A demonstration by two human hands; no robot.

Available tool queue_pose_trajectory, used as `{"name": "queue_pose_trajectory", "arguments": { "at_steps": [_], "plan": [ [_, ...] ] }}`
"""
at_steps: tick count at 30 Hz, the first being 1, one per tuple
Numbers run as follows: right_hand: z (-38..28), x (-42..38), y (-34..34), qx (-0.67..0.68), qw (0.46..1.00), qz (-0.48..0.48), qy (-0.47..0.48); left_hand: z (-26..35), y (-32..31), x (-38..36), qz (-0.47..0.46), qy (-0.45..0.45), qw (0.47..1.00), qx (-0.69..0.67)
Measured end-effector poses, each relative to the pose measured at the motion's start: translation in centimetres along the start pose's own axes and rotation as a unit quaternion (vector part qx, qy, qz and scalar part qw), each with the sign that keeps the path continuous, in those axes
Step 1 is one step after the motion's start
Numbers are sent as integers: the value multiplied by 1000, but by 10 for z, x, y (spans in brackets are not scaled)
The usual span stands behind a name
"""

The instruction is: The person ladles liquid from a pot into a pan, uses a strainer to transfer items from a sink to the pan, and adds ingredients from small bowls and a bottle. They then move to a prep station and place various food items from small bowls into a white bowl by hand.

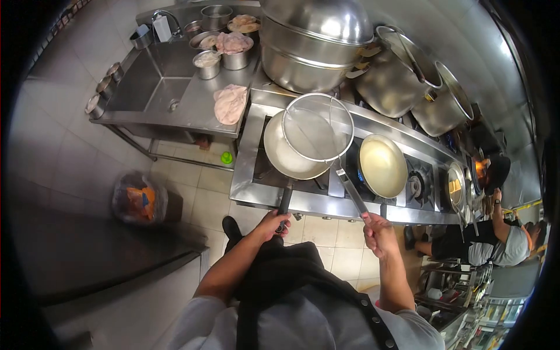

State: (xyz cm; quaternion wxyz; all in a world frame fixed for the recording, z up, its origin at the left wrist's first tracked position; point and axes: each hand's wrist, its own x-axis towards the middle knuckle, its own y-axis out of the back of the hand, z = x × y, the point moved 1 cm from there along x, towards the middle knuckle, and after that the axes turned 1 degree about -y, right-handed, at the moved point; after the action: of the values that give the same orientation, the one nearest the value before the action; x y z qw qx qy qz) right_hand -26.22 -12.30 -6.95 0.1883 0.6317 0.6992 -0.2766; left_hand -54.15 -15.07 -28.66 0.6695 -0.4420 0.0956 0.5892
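My left hand (272, 226) is wrapped round the dark handle of a frying pan (273, 143) on the left burner of the stove. The pan's inside is pale. In my right hand (380, 234) is the flat metal handle of a large round strainer (317, 127). Its wire mesh hangs over the right part of the pan and overlaps it in this view. Just right of the strainer sits a second pan (382, 166), with a light, yellowish inside, on the neighbouring burner.
Behind the stove stand a big lidded steamer pot (317, 52) and tall stockpots (396, 76). At left, a steel counter (201, 99) with a sink holds metal containers (235, 60) and a cloth (230, 105). A bin (140, 204) stands below. Another person (496, 242) works far right near a flame.
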Motion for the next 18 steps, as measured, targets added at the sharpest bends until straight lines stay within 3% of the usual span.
{"name": "queue_pose_trajectory", "arguments": {
  "at_steps": [18],
  "plan": [
    [-43, -5, -38, 65, 996, -53, -41, -1, 5, -11, -36, 1, 999, 34]
  ]
}}
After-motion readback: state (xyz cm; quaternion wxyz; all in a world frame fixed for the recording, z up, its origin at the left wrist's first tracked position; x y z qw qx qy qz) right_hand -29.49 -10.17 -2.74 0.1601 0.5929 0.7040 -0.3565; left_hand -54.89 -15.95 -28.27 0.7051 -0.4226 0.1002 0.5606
